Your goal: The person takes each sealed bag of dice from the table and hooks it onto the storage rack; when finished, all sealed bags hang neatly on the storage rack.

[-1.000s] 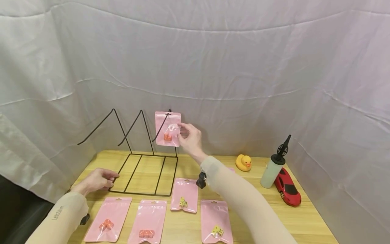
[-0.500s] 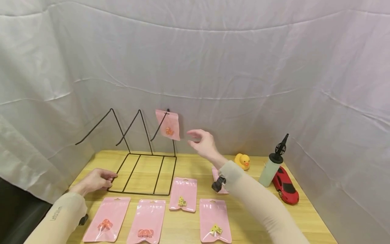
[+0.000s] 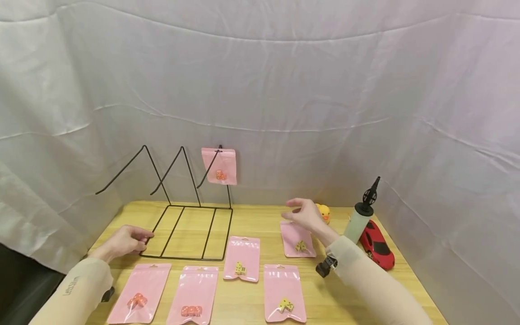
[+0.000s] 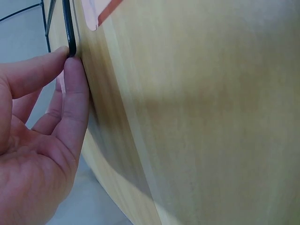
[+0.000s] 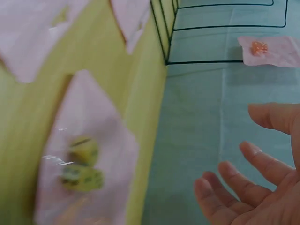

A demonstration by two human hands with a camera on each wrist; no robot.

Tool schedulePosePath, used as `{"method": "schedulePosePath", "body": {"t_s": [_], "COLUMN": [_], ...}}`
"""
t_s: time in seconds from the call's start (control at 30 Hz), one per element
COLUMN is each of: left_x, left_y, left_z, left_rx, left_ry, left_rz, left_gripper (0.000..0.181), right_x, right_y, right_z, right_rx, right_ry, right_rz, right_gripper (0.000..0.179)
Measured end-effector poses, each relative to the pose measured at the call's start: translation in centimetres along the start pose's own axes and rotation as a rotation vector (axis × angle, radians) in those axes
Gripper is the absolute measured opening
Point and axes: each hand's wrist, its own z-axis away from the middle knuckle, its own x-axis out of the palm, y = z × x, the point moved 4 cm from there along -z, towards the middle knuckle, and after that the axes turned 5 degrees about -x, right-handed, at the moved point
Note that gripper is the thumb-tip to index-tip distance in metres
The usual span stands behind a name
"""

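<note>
In the head view, my left hand (image 3: 123, 241) pinches the front left corner of a black wire display rack (image 3: 183, 258) between thumb and forefinger. From the rack's right hook hangs a pink zip bag (image 3: 228, 164) with orange-red dice; the other two hooks hold nothing. My right hand (image 3: 306, 214), fingers loosely bent and holding nothing, hovers over the upper end of a pink bag with yellow dice (image 3: 292, 234). In the right wrist view, that hand (image 5: 262, 173) is spread, apart from the blurred bag of yellow dice (image 5: 108, 140).
Along the front lie two bags with red dice (image 3: 142, 280) and two with yellow dice (image 3: 243, 248). At the right stand a yellow rubber duck (image 3: 324, 211), partly hidden, a pale hand pump (image 3: 357, 223) and a red toy car (image 3: 378, 246). Grey cloth (image 3: 260, 90) surrounds the wooden table.
My right hand has let go of the hanging bag and moved right and down to the yellow-dice bag at the back. The hung bag has swung on its hook. My left hand stays on the rack.
</note>
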Motion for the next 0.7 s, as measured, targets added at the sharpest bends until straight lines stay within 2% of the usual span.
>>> {"method": "schedulePosePath", "body": {"t_s": [0.1, 0.4, 0.7], "left_x": [-0.1, 0.0, 0.0], "left_y": [0.0, -0.2, -0.1], "left_z": [0.2, 0.1, 0.2], "left_rx": [0.003, -0.001, 0.017], "left_ry": [0.001, 0.006, 0.005], "left_rz": [0.004, 0.014, 0.011], "left_gripper": [0.052, 0.052, 0.051], "right_x": [0.0, 0.6, 1.0], "right_y": [1.3, 4.0, 5.7], "right_z": [0.9, 2.9, 3.8], "right_rx": [-0.004, 0.071, 0.114], "right_ry": [-0.003, 0.004, 0.002], "right_rz": [0.042, 0.108, 0.285], "right_gripper": [0.048, 0.055, 0.062]}}
